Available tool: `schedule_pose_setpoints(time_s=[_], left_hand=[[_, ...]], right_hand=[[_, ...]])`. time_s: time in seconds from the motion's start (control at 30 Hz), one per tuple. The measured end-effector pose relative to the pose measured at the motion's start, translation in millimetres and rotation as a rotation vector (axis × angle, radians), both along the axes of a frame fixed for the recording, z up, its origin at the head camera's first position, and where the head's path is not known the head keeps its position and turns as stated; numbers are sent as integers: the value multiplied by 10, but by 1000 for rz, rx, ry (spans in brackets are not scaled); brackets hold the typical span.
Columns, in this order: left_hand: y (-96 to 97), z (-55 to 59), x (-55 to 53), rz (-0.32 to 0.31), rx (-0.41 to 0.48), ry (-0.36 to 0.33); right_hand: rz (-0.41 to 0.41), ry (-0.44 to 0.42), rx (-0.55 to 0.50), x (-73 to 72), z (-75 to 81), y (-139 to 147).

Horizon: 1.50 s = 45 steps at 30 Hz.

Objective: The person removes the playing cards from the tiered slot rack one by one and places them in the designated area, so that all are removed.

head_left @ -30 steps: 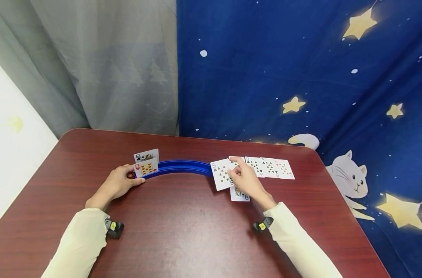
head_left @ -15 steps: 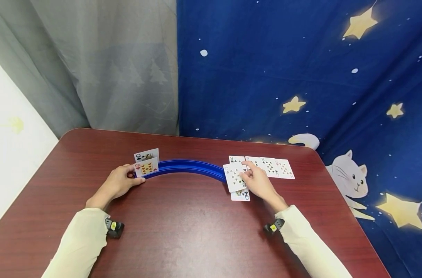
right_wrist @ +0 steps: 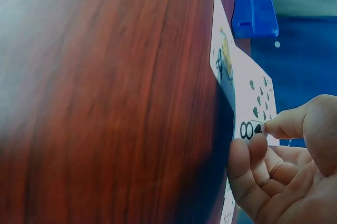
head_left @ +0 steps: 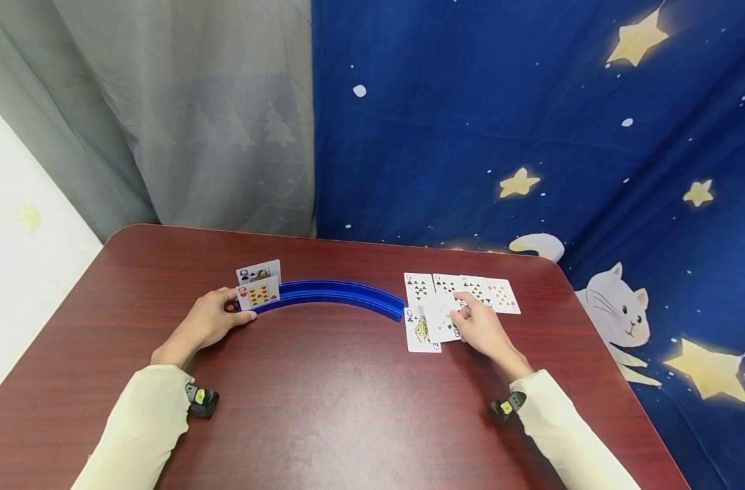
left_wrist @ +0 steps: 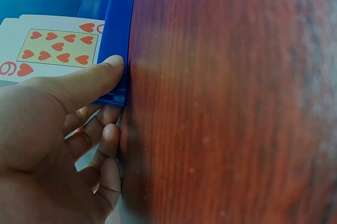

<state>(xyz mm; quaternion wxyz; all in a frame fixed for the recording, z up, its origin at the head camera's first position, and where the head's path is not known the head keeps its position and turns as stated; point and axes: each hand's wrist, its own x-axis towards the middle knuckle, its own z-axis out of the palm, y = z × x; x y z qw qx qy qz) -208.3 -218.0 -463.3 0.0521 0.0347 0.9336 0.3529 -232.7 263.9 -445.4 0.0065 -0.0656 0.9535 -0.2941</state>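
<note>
At the left end of a blue curved playing-card holder (head_left: 342,292), my left hand (head_left: 208,323) grips it, thumb on the front edge and fingers curled behind. A hearts card (left_wrist: 58,45) stands in the holder near that hand, with a queen (head_left: 268,267) upright behind it. My right hand (head_left: 485,332) pinches a spade playing card marked 8 (right_wrist: 255,92) between thumb and fingers. That card is tilted over a face-up queen (head_left: 417,333) at the holder's right end, covering part of it in the head view.
Behind the right hand, several face-up cards (head_left: 501,296) lie in an overlapping row on the brown table (head_left: 323,408). The table's back edge runs before a grey curtain (head_left: 225,136) and a blue starry curtain (head_left: 440,136).
My right hand has moved right with the spade card, away from the holder, uncovering the holder's right end and more of the queen on the table. The left hand stays put.
</note>
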Motion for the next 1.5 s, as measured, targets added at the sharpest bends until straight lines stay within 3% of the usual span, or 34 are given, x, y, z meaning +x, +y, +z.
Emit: schedule_pose_setpoints(time_s=[0.37, 0.73, 0.97, 1.27, 1.5], left_hand=[[-7, 3, -12, -4, -6, 7], [-2, -8, -11, -3, -3, 5], [0, -5, -7, -1, -2, 2], [-4, -4, -8, -1, -5, 5], [-7, -5, -7, -2, 6, 1]], right_hand=[[-16, -75, 119, 30, -16, 235], [-29, 25, 313, 52, 15, 170], [-13, 15, 443, 93, 36, 130], [-41, 30, 446, 77, 63, 129], [-68, 150, 395, 51, 74, 15]])
